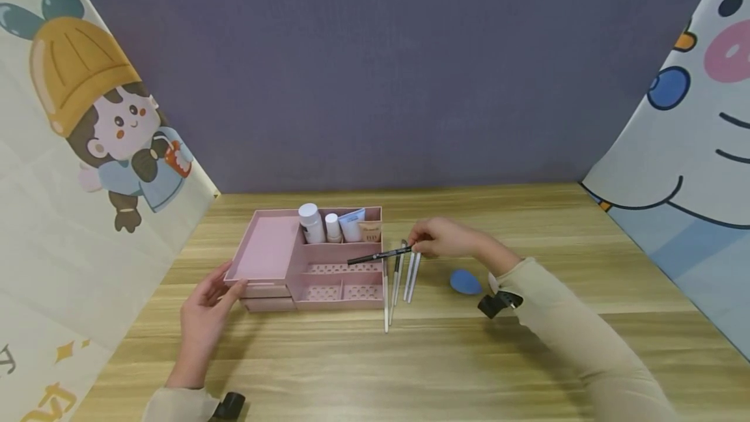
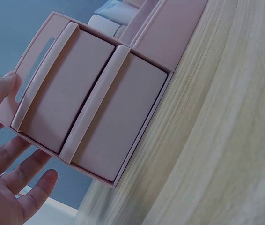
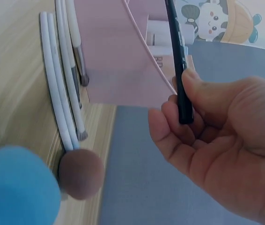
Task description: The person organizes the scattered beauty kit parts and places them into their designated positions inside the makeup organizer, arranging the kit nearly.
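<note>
My left hand (image 1: 205, 308) grips the front left corner of a pink desktop organizer (image 1: 266, 246), thumb at the front edge and fingers at the side wall. In the left wrist view, two shut drawers (image 2: 67, 89) fill its front, each with a long lip handle. Between thumb and fingers my right hand (image 1: 448, 238) pinches a slim black makeup pen (image 3: 174, 47) with pale lettering. The pen's far end reaches left over the organizer's middle compartment (image 1: 319, 256). Several makeup brushes (image 1: 413, 279) with pale handles lie on the table below the right hand.
The organizer's back row holds a white bottle (image 1: 312, 225), a smaller white-capped bottle (image 1: 333, 228), a pale blue tube (image 1: 352, 225) and a tan BB tube (image 1: 370, 232). A blue makeup sponge (image 1: 465, 282) lies on the wooden table (image 1: 328, 363) near the right wrist.
</note>
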`<action>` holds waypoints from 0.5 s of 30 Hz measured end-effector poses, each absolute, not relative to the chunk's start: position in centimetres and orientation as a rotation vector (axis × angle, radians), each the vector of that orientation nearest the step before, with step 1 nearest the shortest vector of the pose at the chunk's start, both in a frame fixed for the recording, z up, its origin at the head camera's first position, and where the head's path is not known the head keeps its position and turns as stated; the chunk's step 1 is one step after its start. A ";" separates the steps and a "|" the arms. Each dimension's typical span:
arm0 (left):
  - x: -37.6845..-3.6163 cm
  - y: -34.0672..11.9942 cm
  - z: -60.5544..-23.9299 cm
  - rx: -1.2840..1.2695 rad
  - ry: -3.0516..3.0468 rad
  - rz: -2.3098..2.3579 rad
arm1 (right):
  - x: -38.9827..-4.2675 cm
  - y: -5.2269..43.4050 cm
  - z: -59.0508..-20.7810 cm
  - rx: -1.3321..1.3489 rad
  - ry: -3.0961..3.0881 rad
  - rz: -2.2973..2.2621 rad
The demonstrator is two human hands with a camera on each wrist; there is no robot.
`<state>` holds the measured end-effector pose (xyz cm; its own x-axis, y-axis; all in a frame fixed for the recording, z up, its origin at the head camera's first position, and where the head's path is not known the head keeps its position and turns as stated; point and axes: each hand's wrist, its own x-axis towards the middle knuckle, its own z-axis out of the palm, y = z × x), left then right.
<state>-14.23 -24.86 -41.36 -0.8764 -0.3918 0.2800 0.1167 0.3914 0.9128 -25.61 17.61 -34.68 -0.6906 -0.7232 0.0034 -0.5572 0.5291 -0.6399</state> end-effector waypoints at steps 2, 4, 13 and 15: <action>-14.2 -24.8 -41.4 0.239 -2.201 -1.494 | -25.6 17.1 -34.8 -1.077 2.542 -0.892; -14.2 -24.9 -41.4 0.239 -2.202 -1.491 | -25.6 16.5 -34.8 -1.081 2.589 -0.858; -14.3 -24.9 -41.6 0.225 -2.188 -1.492 | -25.6 14.2 -35.1 -1.071 2.750 -0.774; -14.3 -24.9 -41.6 0.226 -2.188 -1.489 | -25.5 13.7 -35.1 -1.055 2.755 -0.772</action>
